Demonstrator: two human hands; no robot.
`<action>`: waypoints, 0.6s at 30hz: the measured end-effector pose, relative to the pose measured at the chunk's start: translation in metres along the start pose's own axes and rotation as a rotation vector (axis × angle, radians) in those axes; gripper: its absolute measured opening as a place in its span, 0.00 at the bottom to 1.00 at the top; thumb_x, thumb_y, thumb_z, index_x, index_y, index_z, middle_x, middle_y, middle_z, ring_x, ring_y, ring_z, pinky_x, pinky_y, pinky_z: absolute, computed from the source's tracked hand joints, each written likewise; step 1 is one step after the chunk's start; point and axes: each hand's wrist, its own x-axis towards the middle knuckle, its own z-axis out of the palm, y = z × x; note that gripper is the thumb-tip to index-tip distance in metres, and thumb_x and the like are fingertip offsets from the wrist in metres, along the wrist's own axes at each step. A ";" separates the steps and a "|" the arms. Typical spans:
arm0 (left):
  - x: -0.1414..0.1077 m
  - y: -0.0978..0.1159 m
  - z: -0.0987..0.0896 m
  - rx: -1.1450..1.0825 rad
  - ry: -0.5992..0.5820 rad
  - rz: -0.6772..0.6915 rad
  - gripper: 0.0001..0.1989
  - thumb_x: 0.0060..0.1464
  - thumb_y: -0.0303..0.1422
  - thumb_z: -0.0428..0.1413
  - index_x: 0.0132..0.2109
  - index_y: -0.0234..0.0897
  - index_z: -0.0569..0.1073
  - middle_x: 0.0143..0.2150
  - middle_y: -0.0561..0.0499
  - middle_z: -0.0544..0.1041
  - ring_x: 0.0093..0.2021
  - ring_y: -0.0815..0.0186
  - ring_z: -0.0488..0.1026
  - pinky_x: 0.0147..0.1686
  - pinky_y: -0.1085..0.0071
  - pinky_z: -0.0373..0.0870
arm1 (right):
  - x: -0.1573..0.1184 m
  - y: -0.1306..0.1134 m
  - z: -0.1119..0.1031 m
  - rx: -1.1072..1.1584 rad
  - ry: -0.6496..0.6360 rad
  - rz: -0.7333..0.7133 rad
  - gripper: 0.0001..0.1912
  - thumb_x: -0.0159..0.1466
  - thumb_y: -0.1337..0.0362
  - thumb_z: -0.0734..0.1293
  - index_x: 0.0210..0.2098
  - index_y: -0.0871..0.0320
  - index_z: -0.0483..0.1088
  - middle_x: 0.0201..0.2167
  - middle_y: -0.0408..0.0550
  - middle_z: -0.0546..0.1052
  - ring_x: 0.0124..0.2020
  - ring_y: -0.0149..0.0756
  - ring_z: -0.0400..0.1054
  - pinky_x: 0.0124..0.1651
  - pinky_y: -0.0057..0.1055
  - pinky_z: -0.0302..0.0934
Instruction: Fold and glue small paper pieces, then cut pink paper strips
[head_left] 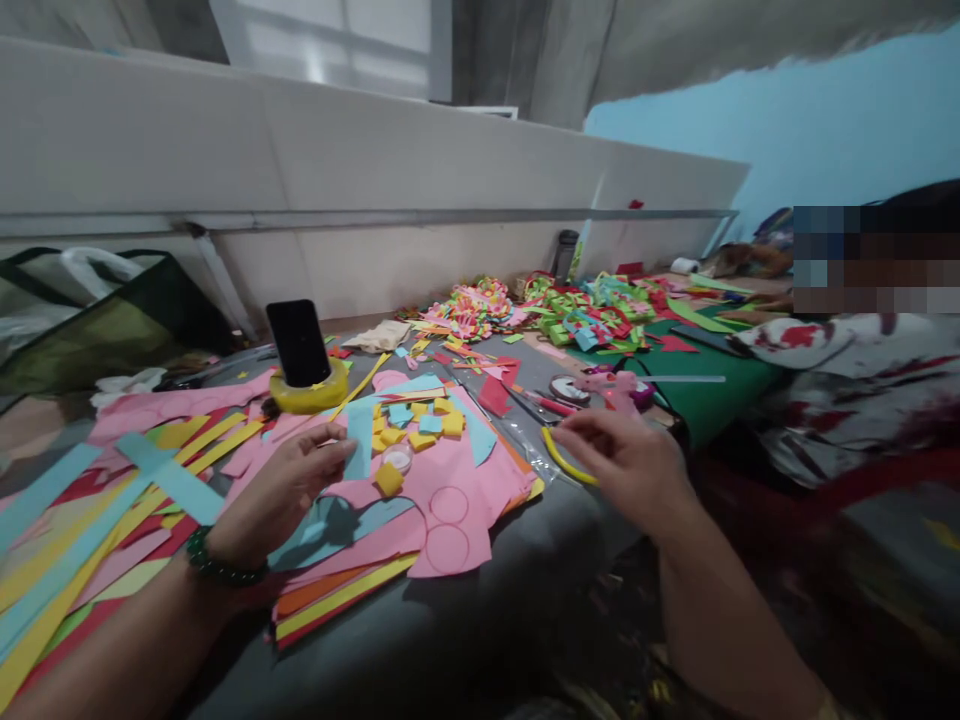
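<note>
Pink paper sheets [448, 500] with circles drawn on them lie in the middle of the grey surface [465, 620], stacked over orange, yellow and red layers. On them sit small folded squares [427, 425] of yellow and light blue, with a small clear round container [400, 458] among them. The left hand [300, 475] is at the left side of this pile, a dark green bead bracelet [217, 562] on its wrist; its grip is nearly closed, thumb and fingers drawn together at the edge of an upright light-blue strip [360, 440], though whether they pinch it I cannot tell. To the right of the pile, the right hand [630, 465] has its fingertips close together by the upper end of a curved yellow piece [564, 462]; whether that grip has hold of it is unclear. Just beyond it lie a pink glue gun [611, 385] and a roll of tape [568, 388]. A black phone [298, 342] stands in a yellow holder [311, 392] behind the left hand, and long coloured strips [120, 530] spread out on the left. Heaps of folded paper [480, 308] lie farther back.
</note>
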 end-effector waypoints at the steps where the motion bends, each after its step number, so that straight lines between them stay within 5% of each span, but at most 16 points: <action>1: 0.000 0.000 0.000 -0.022 -0.012 0.005 0.13 0.40 0.34 0.66 0.31 0.35 0.70 0.26 0.59 0.66 0.24 0.77 0.61 0.23 0.82 0.60 | -0.001 -0.018 0.011 0.053 -0.122 -0.081 0.10 0.61 0.57 0.65 0.31 0.56 0.73 0.26 0.44 0.75 0.23 0.30 0.65 0.26 0.26 0.56; 4: 0.000 0.000 -0.002 -0.076 -0.037 0.005 0.12 0.41 0.32 0.66 0.30 0.35 0.70 0.25 0.59 0.67 0.24 0.77 0.64 0.23 0.82 0.61 | -0.001 -0.062 0.047 0.106 -0.374 -0.205 0.08 0.62 0.59 0.64 0.33 0.56 0.72 0.31 0.45 0.76 0.28 0.31 0.68 0.31 0.26 0.58; 10: 0.005 -0.005 -0.007 -0.091 -0.083 -0.020 0.12 0.44 0.33 0.64 0.31 0.35 0.67 0.25 0.57 0.71 0.22 0.75 0.67 0.22 0.79 0.66 | 0.011 -0.102 0.110 -0.160 -0.480 -0.295 0.18 0.59 0.51 0.66 0.42 0.57 0.69 0.38 0.49 0.77 0.36 0.42 0.71 0.32 0.31 0.57; 13: 0.008 -0.010 -0.009 -0.082 -0.108 -0.052 0.12 0.44 0.33 0.64 0.30 0.35 0.67 0.24 0.57 0.70 0.22 0.74 0.68 0.24 0.75 0.70 | 0.012 -0.106 0.117 -0.219 -0.492 -0.293 0.16 0.57 0.56 0.68 0.42 0.58 0.68 0.36 0.50 0.78 0.34 0.43 0.72 0.30 0.31 0.55; 18: 0.010 -0.014 -0.009 -0.090 -0.128 -0.081 0.11 0.44 0.32 0.63 0.31 0.35 0.68 0.22 0.56 0.69 0.21 0.70 0.68 0.24 0.68 0.74 | 0.024 -0.095 0.096 -0.232 -0.448 -0.242 0.13 0.57 0.58 0.66 0.41 0.55 0.67 0.38 0.45 0.78 0.34 0.38 0.72 0.30 0.29 0.53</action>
